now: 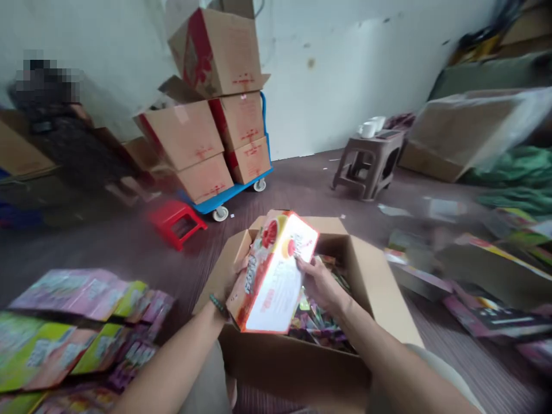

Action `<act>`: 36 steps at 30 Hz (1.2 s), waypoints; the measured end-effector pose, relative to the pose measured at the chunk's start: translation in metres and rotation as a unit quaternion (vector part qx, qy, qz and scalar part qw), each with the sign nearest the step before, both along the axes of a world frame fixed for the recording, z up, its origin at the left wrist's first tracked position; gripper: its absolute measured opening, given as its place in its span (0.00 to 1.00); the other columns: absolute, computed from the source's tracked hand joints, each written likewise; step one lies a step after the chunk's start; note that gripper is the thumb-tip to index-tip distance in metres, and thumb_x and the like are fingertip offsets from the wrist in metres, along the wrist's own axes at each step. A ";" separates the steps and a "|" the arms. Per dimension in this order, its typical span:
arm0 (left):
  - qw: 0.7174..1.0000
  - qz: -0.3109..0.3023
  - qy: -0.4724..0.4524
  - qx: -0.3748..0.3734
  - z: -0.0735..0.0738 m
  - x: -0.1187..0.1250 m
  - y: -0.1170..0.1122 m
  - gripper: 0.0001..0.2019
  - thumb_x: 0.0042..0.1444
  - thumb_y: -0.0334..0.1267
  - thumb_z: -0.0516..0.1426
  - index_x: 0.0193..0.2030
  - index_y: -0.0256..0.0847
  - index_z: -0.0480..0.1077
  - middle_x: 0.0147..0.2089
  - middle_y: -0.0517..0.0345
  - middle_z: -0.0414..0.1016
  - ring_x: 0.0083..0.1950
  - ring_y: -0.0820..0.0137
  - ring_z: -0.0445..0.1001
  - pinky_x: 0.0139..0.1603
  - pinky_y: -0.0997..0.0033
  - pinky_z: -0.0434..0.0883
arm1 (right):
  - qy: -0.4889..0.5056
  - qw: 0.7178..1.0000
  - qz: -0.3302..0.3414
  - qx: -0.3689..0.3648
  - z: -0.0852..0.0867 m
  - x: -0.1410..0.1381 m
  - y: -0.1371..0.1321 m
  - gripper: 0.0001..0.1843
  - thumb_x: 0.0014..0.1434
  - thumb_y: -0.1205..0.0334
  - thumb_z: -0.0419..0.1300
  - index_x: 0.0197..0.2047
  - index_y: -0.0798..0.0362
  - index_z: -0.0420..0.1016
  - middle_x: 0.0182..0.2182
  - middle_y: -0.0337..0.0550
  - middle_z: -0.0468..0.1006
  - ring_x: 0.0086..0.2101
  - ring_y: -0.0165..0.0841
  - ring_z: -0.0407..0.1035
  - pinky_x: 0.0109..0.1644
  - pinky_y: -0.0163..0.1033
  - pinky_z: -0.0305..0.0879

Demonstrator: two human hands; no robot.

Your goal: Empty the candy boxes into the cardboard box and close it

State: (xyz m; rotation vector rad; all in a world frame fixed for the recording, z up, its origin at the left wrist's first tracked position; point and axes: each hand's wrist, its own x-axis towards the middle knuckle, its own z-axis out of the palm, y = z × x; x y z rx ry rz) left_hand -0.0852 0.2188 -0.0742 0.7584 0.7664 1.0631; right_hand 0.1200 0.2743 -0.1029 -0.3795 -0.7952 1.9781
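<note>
A printed carton (pixel 276 276), orange-red with fruit pictures and a white face, is held tilted above a large open cardboard box (pixel 382 276). My left hand (pixel 236 283) grips the carton's left side, its fingers partly hidden behind it; a dark green bracelet (pixel 219 305) circles that wrist. At the carton's right edge my right hand (pixel 321 280) is closed, with thumb and fingers against the white face. Inside the large box, below the carton, lie many small colourful packets (pixel 321 325).
Stacked colourful packages (pixel 64 345) lie at left. Beyond are a red stool (pixel 177 221), a blue trolley (pixel 235 192) loaded with cartons, and a grey stool (pixel 371 158) with cups. Flattened packaging (pixel 487 310) lies at right. Another person (pixel 69 132) is at far left.
</note>
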 end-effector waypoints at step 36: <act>0.989 0.134 0.045 -0.037 -0.013 -0.010 0.042 0.23 0.50 0.34 0.68 0.55 0.36 0.79 0.46 0.47 0.87 0.55 0.49 0.84 0.61 0.54 0.77 | -0.409 0.886 -0.219 -0.016 -0.019 0.020 0.051 0.27 0.41 0.44 0.80 0.32 0.55 0.75 0.27 0.50 0.81 0.28 0.42 0.77 0.22 0.37 0.66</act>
